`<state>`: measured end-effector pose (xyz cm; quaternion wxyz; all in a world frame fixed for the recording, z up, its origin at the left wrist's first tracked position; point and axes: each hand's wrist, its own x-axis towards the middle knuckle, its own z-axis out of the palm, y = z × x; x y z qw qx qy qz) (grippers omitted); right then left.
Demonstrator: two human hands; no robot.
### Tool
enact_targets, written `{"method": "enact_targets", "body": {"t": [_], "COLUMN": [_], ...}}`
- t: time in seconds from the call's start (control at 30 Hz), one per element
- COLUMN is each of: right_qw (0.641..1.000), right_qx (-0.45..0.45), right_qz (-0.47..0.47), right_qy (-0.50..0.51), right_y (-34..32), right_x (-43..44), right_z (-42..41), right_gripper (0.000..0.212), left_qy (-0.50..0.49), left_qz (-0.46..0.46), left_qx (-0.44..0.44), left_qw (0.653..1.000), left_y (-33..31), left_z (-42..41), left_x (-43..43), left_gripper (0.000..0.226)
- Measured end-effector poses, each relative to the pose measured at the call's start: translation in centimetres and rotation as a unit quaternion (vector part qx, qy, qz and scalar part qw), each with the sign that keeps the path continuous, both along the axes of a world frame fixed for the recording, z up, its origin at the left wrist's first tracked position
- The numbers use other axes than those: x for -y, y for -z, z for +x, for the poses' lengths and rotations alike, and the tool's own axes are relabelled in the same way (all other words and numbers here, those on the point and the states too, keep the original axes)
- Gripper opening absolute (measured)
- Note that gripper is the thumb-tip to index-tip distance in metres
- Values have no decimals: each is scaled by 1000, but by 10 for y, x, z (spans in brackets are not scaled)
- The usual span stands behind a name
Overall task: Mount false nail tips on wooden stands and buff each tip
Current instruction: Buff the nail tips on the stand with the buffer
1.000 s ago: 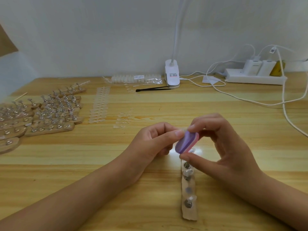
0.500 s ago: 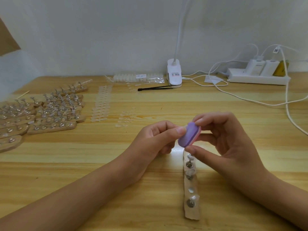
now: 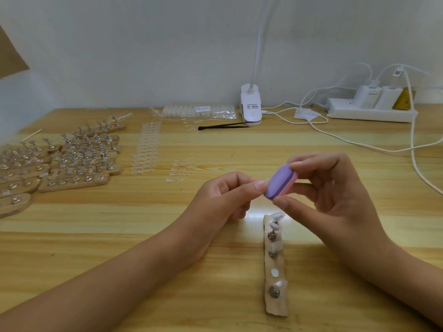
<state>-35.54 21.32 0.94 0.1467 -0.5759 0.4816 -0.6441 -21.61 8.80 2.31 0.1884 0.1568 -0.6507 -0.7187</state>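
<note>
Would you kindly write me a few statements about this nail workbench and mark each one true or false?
1. The right hand holds the purple and pink buffer block. True.
2. The left hand holds the black tweezers. False: they lie on the table beside the lamp clip; the left hand pinches a small clear nail tip against the buffer block.
3. A wooden stand lies flat on the table just below the hands. True.
4. The power strip sits at the back left. False: it is at the back right, by the wall.
</note>
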Motion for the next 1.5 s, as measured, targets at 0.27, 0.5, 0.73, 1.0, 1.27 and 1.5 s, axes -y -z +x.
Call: {"method": "enact_targets", "body": {"t": [0.27, 0.5, 0.73, 1.0, 1.27, 1.5], "right_qw": [1000, 999, 995, 993, 993, 988], "right_qx": [10, 28, 86, 106, 113, 117], "right_qz": [15, 20, 33, 40, 35, 97], "right_qy": [-12, -16, -30, -41, 2, 10], "right_y": [-2, -2, -5, -8, -11, -12], "right_x": [0, 0, -1, -2, -4, -4], "right_z": [1, 1, 4, 4, 1, 0], "right_gripper": [39, 40, 33, 27, 24, 24], "left_qy": [3, -1, -12, -14, -6, -14], "left_qz": [-8, -18, -27, -26, -33, -42], "left_qx": [1, 4, 7, 1, -9, -12], "left_qw": [1000, 1000, 1000, 1000, 999, 999], "left_y": [1, 1, 1, 1, 3, 4], "left_z": [1, 1, 1, 1, 0, 0], "left_x": [0, -2, -3, -4, -4, -6], "left_gripper": [10, 9, 17, 11, 12, 18]}}
